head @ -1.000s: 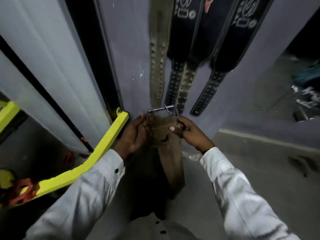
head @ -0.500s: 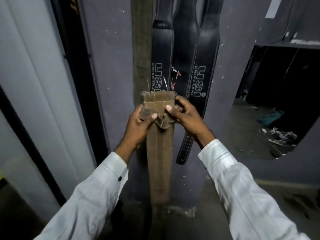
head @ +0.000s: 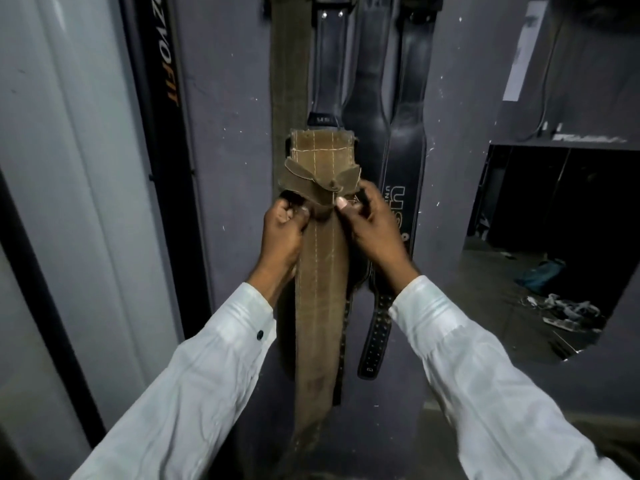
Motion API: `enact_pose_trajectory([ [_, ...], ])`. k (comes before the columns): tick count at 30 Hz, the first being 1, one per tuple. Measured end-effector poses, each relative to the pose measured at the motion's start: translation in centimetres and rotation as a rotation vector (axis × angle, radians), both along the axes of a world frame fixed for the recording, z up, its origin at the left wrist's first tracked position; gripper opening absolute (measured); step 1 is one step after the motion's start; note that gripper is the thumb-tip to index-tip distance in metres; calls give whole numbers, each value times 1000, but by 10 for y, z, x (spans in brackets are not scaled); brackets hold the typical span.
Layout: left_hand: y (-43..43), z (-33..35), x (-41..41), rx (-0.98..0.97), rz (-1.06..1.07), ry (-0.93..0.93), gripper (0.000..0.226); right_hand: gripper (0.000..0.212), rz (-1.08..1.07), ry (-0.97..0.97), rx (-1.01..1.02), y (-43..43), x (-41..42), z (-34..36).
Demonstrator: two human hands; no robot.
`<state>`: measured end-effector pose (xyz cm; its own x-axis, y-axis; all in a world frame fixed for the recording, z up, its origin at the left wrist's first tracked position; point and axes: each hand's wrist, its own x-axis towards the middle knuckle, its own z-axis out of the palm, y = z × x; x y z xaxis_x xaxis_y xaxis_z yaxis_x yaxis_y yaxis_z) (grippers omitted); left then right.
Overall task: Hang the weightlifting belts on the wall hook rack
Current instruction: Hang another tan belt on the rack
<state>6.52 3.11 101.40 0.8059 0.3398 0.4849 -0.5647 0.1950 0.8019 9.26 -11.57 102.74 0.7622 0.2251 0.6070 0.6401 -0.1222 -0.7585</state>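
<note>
Tan belt (head: pixel 320 271), upright before the wall, buckle end topmost: left hand (head: pixel 284 230) and right hand (head: pixel 369 223) both pinching it below the fold, hanging step under way; next, presumably, lift to the hook rack, out of view above the black belts (head: pixel 398 140).

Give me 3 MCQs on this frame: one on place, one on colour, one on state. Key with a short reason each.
1. Where is the brown belt relative to the black belts on the wall?
A. In front of them
B. Far off to their right
C. On the floor

2. What colour are the person's sleeves?
A. Red
B. White
C. Black

3. How is the brown belt held?
A. By the left hand only
B. By neither hand
C. By both hands, the right hand too

Key: 1 A, it overlaps the hanging black belts. 2 B, both forearms wear white cloth. 3 C, fingers of each hand grip it below its folded end.
</note>
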Motion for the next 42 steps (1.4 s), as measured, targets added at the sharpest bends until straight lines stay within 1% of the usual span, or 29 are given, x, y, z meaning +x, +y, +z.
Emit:
enact_pose_trajectory([
  [1, -1, 3, 3, 7, -2, -6, 18, 20, -24, 36, -47, 1, 1, -4],
  [3, -1, 8, 8, 21, -3, -34, 19, 31, -110, 61, -143, 7, 5, -9],
  [4, -1, 10, 12, 28, 14, -43, 20, 34, -178, 46, -179, 9, 6, -7],
  [6, -1, 16, 18, 27, 63, -44, 16, 34, -267, -10, -172, 13, 6, -2],
  [7, -2, 18, 21, 26, 81, -43, 12, 33, -246, -28, -131, 13, 7, 0],
  [9, -3, 21, 26, 4, 89, -40, 5, 28, -75, 44, -58, 5, 7, 2],
  [11, -2, 22, 32, -56, 99, -18, 8, 29, 78, 188, -140, -5, 7, -8],
  [12, -2, 25, 35, -84, 99, -11, 10, 29, 43, 178, -239, -8, 8, -14],
  [13, -4, 27, 38, -91, 87, -10, 10, 28, -33, 116, -308, -10, 11, -19],
  [14, -8, 30, 39, -83, 69, -13, 9, 26, -129, 42, -332, -11, 11, -20],
  [15, -13, 32, 40, -73, 58, -22, 8, 25, -197, -5, -314, -11, 11, -21],
  [16, -18, 35, 41, -66, 49, -29, 7, 25, -212, -23, -273, -14, 9, -20],
  [18, -24, 41, 43, -77, 33, -35, 6, 28, -116, 28, -214, -25, 9, -17],
  [20, -28, 48, 45, -97, 32, -50, 3, 37, -9, 102, -256, -37, 12, -19],
  [22, -32, 52, 53, -85, 60, -54, 10, 35, -77, 60, -291, -41, 11, -26],
  [24, -37, 54, 57, -64, 57, -82, 10, 27, -223, -21, -231, -39, 8, -31],
  [25, -39, 56, 58, -59, 45, -98, 9, 26, -238, -29, -198, -40, 8, -32],
  [27, -42, 60, 58, -59, 22, -114, 5, 28, -166, 33, -194, -47, 8, -32],
  [29, -43, 63, 60, -76, 24, -99, 9, 33, -132, 69, -241, -53, 7, -37],
  [30, -44, 63, 59, -86, 30, -95, 11, 32, -162, 54, -243, -53, 8, -41],
  [32, -47, 62, 59, -94, 41, -103, 15, 27, -248, 18, -184, -48, 8, -50],
  [34, -49, 63, 60, -88, 43, -108, 17, 29, -282, 33, -159, -46, 11, -57],
  [37, -43, 68, 60, -98, 60, -92, 10, 35, -148, 152, -212, -50, 15, -67],
  [39, -39, 71, 62, -89, 67, -86, 4, 34, -129, 138, -242, -48, 14, -76],
  [42, -39, 72, 66, -113, 68, -92, 3, 38, -235, 76, -175, -45, 11, -81],
])
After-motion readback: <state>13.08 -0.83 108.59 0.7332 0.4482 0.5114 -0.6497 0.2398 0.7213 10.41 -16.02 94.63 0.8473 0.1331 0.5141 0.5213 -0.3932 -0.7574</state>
